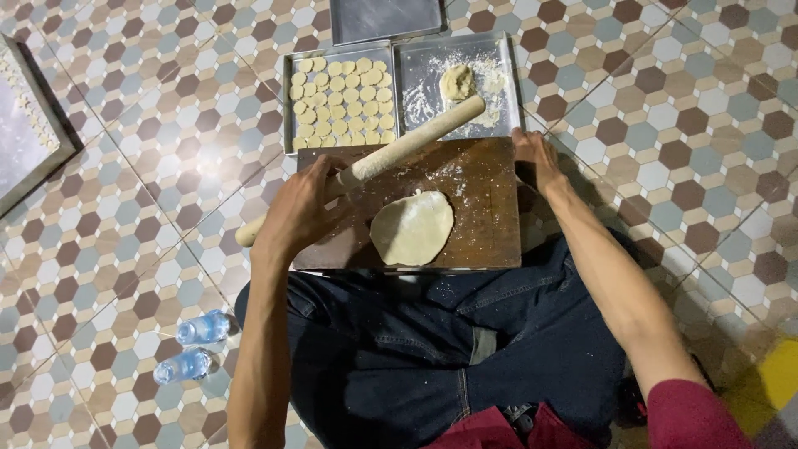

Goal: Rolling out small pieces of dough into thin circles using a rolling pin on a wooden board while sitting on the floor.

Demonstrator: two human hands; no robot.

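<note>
I sit on a tiled floor with a dark wooden board (482,179) in front of my legs. A flat round of pale dough (412,228) lies on the board near its front edge. My left hand (298,209) grips a long wooden rolling pin (399,150) that slants from lower left to upper right, lifted over the board's left part. My right hand (536,158) rests on the board's far right corner, holding nothing.
Behind the board stand two metal trays: the left one (288,100) is filled with several small dough discs, the right one (511,75) holds flour and a dough lump (456,81). Another tray (386,18) lies farther back. Two water bottles (193,345) lie at left.
</note>
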